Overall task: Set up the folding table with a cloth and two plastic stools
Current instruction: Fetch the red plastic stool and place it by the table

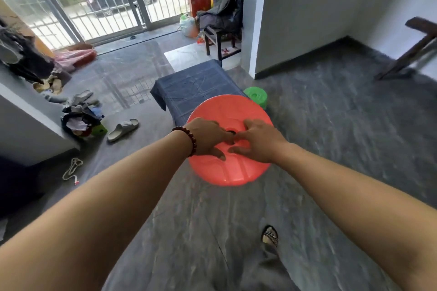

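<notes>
A round red plastic stool (227,170) fills the middle of the view, seen from above, in front of me. My left hand (208,137), with a bead bracelet at the wrist, and my right hand (260,140) both rest on its seat, fingers hooked into the centre hole. Behind it stands the low folding table, covered with a dark blue cloth (196,87). A green plastic stool (256,97) stands on the floor at the table's right side, partly hidden by the red seat.
A grey slipper (123,129) and a heap of clothes (80,118) lie on the floor at left. A rope (72,169) lies nearer. A dark wooden chair (220,40) stands beyond the table by a white wall. My foot (269,236) is below.
</notes>
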